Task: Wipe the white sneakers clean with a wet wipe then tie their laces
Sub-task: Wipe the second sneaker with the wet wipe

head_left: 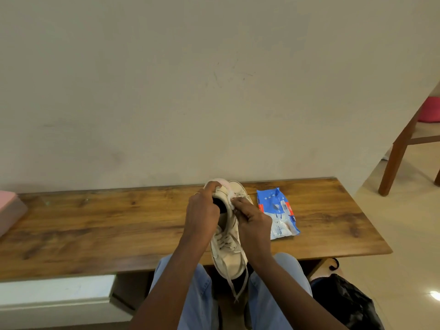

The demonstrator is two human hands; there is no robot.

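I hold one white sneaker (pixel 228 256) over the front edge of the wooden table (pixel 107 225), toe towards me, its loose laces (pixel 238 289) dangling between my knees. My left hand (pixel 202 208) grips the sneaker at its heel and collar. My right hand (pixel 252 217) presses a small white wet wipe (pixel 230 198) against the sneaker's side near the collar. A second white sneaker (pixel 239 186) stands on the table just behind, mostly hidden by the held one.
A blue and white pack of wet wipes (pixel 277 213) lies on the table right of my hands. A pink box (pixel 9 206) sits at the table's left end. A black bag (pixel 345 301) is on the floor at my right, a wooden chair (pixel 402 148) farther right.
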